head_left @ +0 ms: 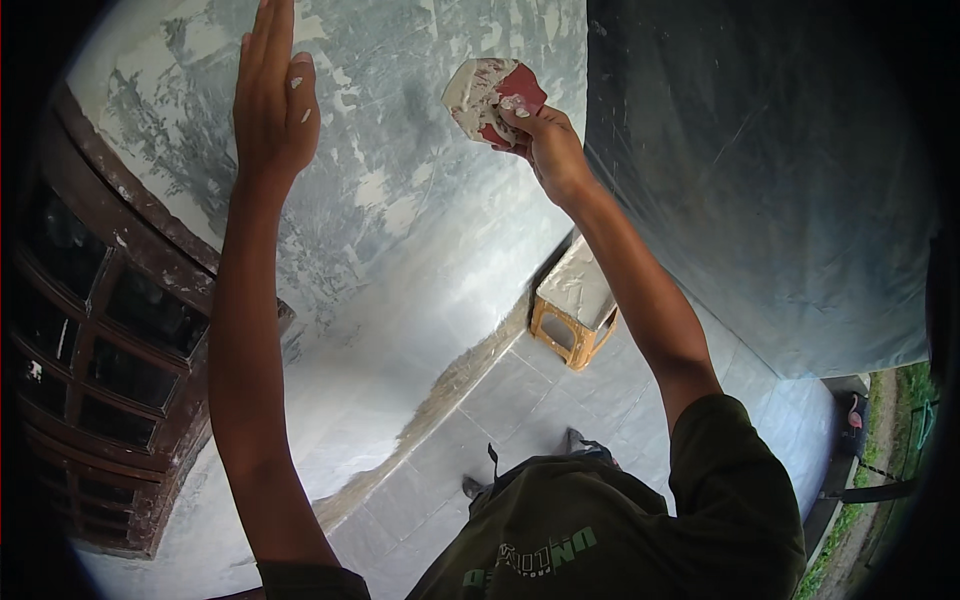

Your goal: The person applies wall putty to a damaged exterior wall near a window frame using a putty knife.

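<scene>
The right hand (545, 140) gripped a folded red sanding sheet (490, 100) against the grey wall (420, 220); to its left, the left hand (275, 100) lay flat and empty on the wall.

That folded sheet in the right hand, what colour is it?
Red sandpaper, caked with whitish dust; head view.

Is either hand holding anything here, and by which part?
The right hand grips a dusty red sanding block by its lower right end. The left hand holds nothing; it lies open against the wall.
</scene>
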### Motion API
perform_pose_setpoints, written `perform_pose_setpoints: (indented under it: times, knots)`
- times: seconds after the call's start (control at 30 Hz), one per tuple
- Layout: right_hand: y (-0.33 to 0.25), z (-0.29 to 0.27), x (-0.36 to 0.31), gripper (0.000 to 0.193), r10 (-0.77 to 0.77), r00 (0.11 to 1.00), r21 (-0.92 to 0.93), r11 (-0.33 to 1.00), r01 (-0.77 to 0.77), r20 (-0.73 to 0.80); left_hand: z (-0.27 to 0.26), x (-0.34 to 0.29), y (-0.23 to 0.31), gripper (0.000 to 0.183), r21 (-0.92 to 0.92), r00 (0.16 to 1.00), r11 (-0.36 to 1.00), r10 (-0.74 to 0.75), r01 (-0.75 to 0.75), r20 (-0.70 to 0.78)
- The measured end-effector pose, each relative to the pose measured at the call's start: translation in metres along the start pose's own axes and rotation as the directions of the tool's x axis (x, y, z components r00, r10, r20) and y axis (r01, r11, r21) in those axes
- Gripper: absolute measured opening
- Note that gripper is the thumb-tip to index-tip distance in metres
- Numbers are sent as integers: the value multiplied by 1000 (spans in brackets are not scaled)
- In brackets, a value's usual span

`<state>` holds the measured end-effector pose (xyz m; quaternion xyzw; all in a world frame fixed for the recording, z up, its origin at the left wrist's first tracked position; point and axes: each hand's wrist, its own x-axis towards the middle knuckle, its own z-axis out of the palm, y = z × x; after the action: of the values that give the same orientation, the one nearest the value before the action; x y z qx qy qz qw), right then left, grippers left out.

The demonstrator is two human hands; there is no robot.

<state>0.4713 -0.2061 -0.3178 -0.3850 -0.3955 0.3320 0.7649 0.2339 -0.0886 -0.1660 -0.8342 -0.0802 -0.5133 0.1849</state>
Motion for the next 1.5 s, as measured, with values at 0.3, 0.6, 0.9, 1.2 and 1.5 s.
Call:
perform_pose_setpoints:
  times: [0.3,0.6,0.9,1.2,1.5]
  knots:
    - [58,-154,3,23,240,959,-12,970,-244,-149,191,-91,74,60,-46,972,992,-106,118,210]
    - [190,-282,-24,25,311,925,-163,923,-349,-216,341,-194,115,60,-209,851,916,-209,343,481]
    - [282,-401,-90,30,476,802,-255,777,-575,-360,435,-313,190,60,-227,650,796,-254,561,716]
    - [369,-503,-125,18,432,893,-924,279,-263,-124,481,-385,270,60,-13,332,628,-394,778,857]
    - [448,-556,-146,16,527,747,-854,-73,515,405,508,-431,329,64,79,186,538,-422,839,887]
